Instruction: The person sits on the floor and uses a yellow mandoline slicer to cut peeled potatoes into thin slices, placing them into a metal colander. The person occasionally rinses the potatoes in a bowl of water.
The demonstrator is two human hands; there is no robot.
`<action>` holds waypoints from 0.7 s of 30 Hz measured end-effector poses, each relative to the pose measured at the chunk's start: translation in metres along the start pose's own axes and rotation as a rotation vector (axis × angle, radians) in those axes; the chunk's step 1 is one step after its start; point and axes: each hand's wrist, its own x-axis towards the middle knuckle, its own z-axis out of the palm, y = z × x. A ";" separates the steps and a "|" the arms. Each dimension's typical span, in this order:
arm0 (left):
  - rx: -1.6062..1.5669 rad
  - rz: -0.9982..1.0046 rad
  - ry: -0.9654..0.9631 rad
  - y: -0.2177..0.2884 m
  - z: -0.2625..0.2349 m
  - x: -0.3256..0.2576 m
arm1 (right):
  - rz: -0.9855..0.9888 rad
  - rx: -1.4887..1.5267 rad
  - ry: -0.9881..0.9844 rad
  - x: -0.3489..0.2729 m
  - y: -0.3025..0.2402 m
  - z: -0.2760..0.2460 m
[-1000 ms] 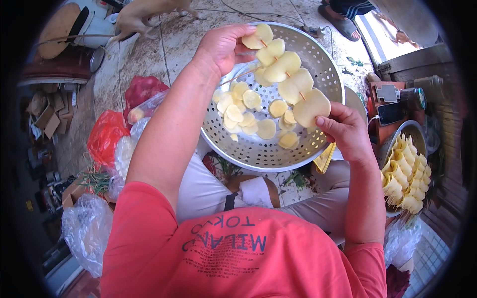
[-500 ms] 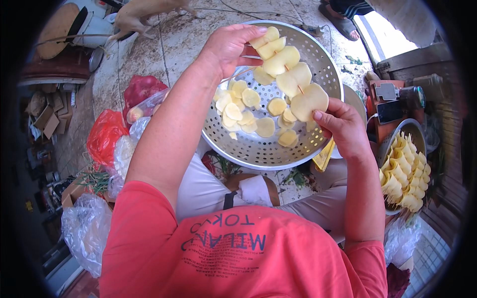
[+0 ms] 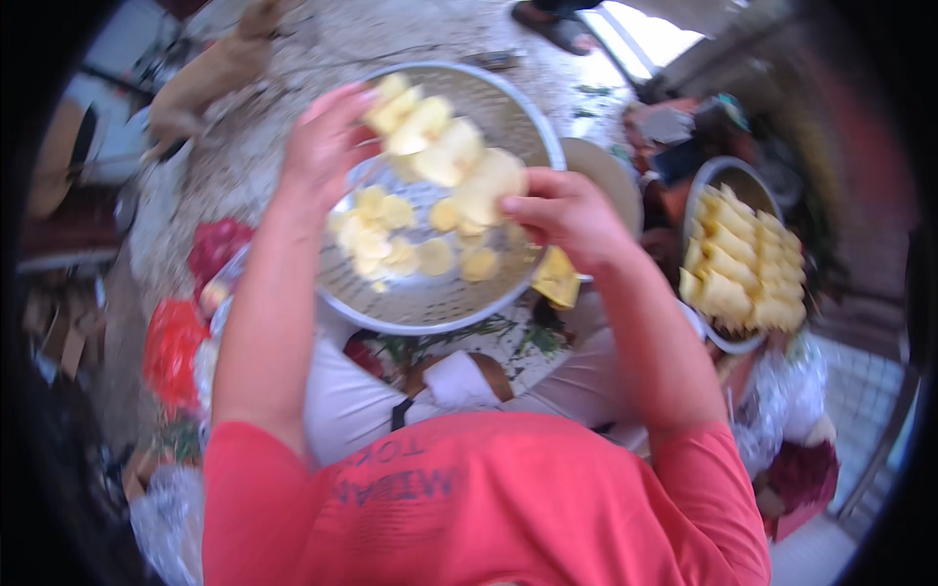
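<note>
A skewer of thin, pale yellow potato slices [image 3: 449, 151] is stretched between my two hands above a large metal colander [image 3: 420, 323]. My left hand [image 3: 330, 137] grips its upper left end, fingers closed around it. At the lower right end, my right hand [image 3: 572, 217] pinches the edge of the largest slice between thumb and fingers. Beneath the skewer, loose potato slices [image 3: 371, 234] lie in a heap on the colander's perforated bottom. Motion blurs the slices and my left fingers, and the stick itself is hard to make out.
At the right stands a metal bowl [image 3: 702, 181] packed with finished potato skewers [image 3: 747, 259]. A yellow tool [image 3: 557, 278] lies beside the colander, partly under my right arm. Plastic bags [image 3: 174, 352] sit at the left. A dog [image 3: 210, 83] and another person's foot [image 3: 557, 27] appear farther off.
The whole scene has shifted left in the picture, with more of the right-hand bowl showing. Both hands keep their hold on the skewer over the colander.
</note>
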 end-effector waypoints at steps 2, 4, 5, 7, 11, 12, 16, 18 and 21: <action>0.011 -0.020 0.056 -0.002 -0.020 -0.005 | -0.044 0.093 0.011 -0.009 -0.008 0.000; 0.012 -0.073 0.053 -0.009 -0.035 -0.005 | -0.082 0.135 -0.010 -0.015 -0.012 -0.018; 0.027 -0.084 0.064 -0.011 -0.044 -0.006 | -0.126 0.169 -0.026 -0.018 -0.011 -0.031; -0.036 -0.061 0.074 -0.017 -0.051 -0.008 | -0.192 0.190 0.070 -0.049 -0.017 -0.057; 0.085 -0.115 0.039 -0.017 -0.050 -0.015 | -0.252 0.147 0.320 -0.124 -0.008 -0.124; 0.108 -0.123 0.012 -0.016 -0.046 -0.021 | -0.249 0.108 0.394 -0.148 -0.003 -0.141; 0.224 -0.154 -0.069 -0.010 -0.023 -0.049 | -0.207 0.157 0.694 -0.231 0.042 -0.215; 0.273 -0.175 -0.080 -0.007 -0.018 -0.063 | -0.225 0.247 0.821 -0.260 0.062 -0.241; 0.287 -0.214 -0.060 -0.013 -0.023 -0.069 | -0.137 0.328 0.958 -0.286 0.091 -0.288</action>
